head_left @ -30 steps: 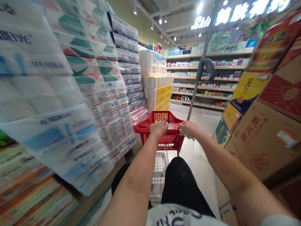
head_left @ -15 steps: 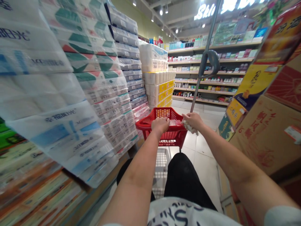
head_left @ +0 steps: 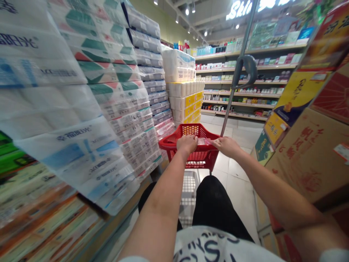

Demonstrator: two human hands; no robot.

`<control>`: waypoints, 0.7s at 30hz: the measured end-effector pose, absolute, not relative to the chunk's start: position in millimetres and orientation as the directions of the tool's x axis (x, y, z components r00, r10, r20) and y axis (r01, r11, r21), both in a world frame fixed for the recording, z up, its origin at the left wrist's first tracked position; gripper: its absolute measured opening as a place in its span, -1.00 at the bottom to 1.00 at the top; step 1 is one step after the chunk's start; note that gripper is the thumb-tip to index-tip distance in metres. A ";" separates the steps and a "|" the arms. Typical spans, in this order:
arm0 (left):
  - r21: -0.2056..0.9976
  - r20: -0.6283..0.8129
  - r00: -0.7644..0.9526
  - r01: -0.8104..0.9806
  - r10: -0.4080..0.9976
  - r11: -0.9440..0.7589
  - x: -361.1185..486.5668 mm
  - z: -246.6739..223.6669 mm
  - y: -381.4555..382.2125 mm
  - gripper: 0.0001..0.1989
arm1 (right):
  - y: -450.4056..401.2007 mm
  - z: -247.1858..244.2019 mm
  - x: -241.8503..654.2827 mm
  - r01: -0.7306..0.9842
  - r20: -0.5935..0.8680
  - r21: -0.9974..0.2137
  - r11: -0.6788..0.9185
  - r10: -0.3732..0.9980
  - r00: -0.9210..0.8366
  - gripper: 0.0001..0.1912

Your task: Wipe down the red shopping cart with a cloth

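Ahead of my knees stands a red shopping cart (head_left: 200, 155) with a plastic basket on a metal frame. My left hand (head_left: 187, 144) is closed over the left part of its rear handle. At the right end of that handle is my right hand (head_left: 225, 146), its fingers bent over the edge; their undersides are hidden. Between the hands shows a pale pink strip (head_left: 203, 141), too small to make out. A metal pole (head_left: 228, 109) with a grey plastic hook (head_left: 247, 71) slants up from beside my right hand. The basket's inside is mostly hidden.
Stacked tissue packs (head_left: 109, 87) line the left side closely. Cardboard boxes (head_left: 305, 156) rise on the right. Yellow-and-white paper-roll packs (head_left: 188, 100) stand further on at left. Shelves of small goods (head_left: 245, 82) cross the far end. The aisle floor (head_left: 234, 171) is pale tile.
The crumpled whitish thing in my right hand no longer shows. That hand has turned and shifted slightly down onto the handle. My left hand keeps its grip.
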State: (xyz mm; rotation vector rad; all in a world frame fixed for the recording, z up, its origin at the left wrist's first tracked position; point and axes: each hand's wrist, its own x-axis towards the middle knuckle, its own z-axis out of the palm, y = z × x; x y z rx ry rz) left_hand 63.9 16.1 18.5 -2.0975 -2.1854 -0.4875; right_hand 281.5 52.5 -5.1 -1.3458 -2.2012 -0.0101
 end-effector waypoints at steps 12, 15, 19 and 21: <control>0.160 0.295 -0.012 0.986 0.955 -0.038 53.7 18.5 -5.0 -0.52 | 52.3 3.4 288.9 0.795 0.273 -0.468 0.386 0.919 -0.285 -0.65; 0.178 0.277 -0.033 0.984 0.960 -0.018 53.4 21.4 -6.6 -0.55 | 31.5 -9.5 281.5 0.775 0.494 -0.343 0.531 0.804 -0.331 -0.64; 0.154 0.316 -0.037 0.988 0.948 -0.013 54.3 22.3 -9.2 -0.56 | 2.3 -36.3 284.0 0.692 0.688 -0.065 0.719 0.535 -0.491 -0.62; 0.142 0.332 -0.031 0.990 0.943 -0.017 55.4 21.5 -11.4 -0.56 | -1.0 -40.7 288.4 0.674 0.698 -0.049 0.737 0.507 -0.505 -0.60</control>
